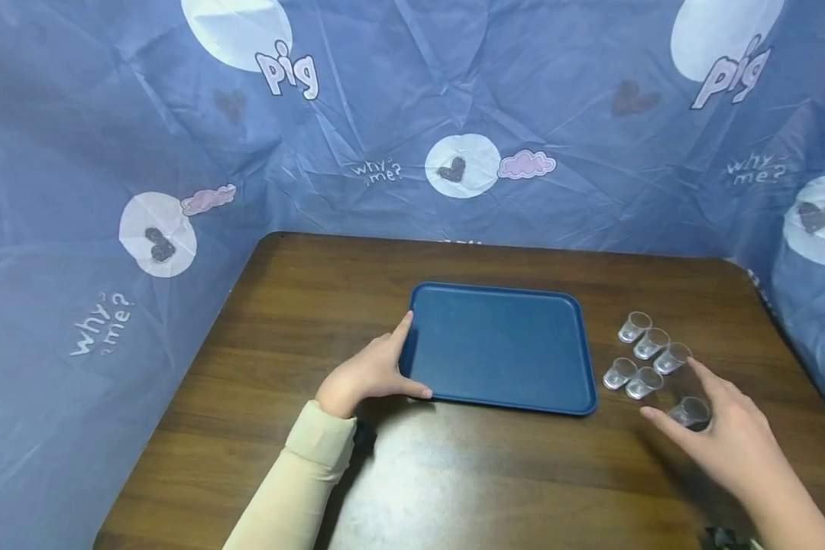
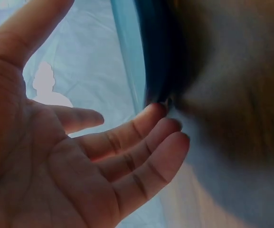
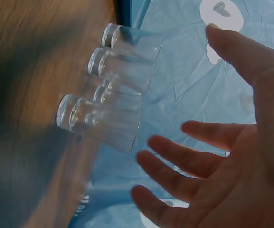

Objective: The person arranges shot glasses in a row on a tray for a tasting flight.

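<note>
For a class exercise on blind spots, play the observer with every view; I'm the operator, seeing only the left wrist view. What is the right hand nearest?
Observer: In the head view, the right hand is nearest a clear cup.
Operator: Are there others?
Observer: Yes, five other cups stand to the right of the blue tray.
Operator: Which corner is the left hand at?
Observer: The near left one.
</note>
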The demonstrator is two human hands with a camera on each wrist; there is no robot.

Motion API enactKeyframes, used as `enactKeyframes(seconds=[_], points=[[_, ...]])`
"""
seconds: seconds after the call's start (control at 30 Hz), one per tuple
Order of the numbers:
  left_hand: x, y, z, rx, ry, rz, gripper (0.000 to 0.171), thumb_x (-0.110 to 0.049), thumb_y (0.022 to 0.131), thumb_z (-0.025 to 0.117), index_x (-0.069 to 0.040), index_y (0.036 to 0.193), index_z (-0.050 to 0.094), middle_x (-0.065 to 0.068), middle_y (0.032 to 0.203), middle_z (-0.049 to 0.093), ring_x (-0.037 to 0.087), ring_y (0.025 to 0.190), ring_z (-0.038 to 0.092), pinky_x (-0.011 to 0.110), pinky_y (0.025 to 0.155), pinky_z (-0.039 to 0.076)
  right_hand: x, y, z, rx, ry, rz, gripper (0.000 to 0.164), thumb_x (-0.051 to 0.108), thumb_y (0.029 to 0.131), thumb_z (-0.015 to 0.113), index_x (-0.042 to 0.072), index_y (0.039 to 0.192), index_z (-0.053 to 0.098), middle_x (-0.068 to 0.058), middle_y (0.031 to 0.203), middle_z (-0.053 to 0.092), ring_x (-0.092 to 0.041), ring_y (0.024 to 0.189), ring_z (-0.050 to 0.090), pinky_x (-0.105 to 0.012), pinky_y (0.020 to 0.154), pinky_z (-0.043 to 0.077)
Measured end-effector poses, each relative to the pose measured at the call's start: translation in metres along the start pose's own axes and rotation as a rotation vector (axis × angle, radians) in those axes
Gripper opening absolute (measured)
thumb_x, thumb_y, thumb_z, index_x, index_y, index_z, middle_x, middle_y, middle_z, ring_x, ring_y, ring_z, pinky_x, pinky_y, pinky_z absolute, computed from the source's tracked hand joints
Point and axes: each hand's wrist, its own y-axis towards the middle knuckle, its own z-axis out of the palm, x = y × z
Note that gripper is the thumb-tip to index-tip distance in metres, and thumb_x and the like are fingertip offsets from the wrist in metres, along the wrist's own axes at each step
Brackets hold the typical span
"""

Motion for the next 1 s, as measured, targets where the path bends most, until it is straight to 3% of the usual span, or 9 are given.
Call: enactKeyframes(seconds=[0.27,0.53,0.67,0.87,1.0], points=[[-0.003,0.009,-0.003,0.060,0.036,-0.036,0.140,-0.041,0.068,0.097,-0.007,0.164,0.000,0.026,0.159,0.030,0.038,0.141,0.037,0.047,0.112,0.034,-0.010,-0.001,-0.003,0.063,-0.036,0.039,0.100,0.050,0.080,0.085,-0.020,0.138,0.042,-0.046,0.123,0.049,-0.061,0.109,0.049,-0.073,0.085,0.039],[-0.005,0.012,-0.001,0.103,0.090,-0.086,0.146,-0.038,0.066,0.098,0.000,0.161,-0.006,0.027,0.159,0.028,0.036,0.144,0.034,0.043,0.114,0.031,-0.017,-0.001,-0.003,0.046,-0.012,0.028,0.086,0.042,0.075,0.091,-0.014,0.129,0.052,-0.037,0.110,0.061,-0.051,0.094,0.061,-0.065,0.074,0.045],[-0.003,0.012,-0.001,0.106,0.096,-0.080,0.146,-0.037,0.066,0.099,0.002,0.160,-0.006,0.028,0.159,0.027,0.035,0.144,0.033,0.042,0.114,0.031,-0.020,0.001,-0.002,0.064,-0.004,0.060,0.081,0.038,0.077,0.090,-0.013,0.127,0.053,-0.036,0.109,0.062,-0.050,0.093,0.062,-0.064,0.074,0.046],[-0.002,0.012,-0.001,0.109,0.104,-0.072,0.146,-0.034,0.064,0.100,0.002,0.160,-0.004,0.027,0.160,0.027,0.033,0.145,0.032,0.041,0.115,0.029,-0.028,0.002,0.001,0.060,0.021,0.112,0.060,0.029,0.079,0.089,-0.010,0.116,0.062,-0.017,0.086,0.069,-0.031,0.076,0.064,-0.051,0.068,0.044],[0.000,0.014,-0.001,0.107,0.115,-0.069,0.143,-0.032,0.065,0.100,0.002,0.161,0.000,0.026,0.160,0.027,0.033,0.145,0.032,0.040,0.116,0.028,-0.032,0.004,0.003,0.072,0.038,0.132,0.052,0.028,0.079,0.089,-0.009,0.108,0.067,-0.007,0.080,0.069,-0.018,0.071,0.061,-0.043,0.065,0.042]])
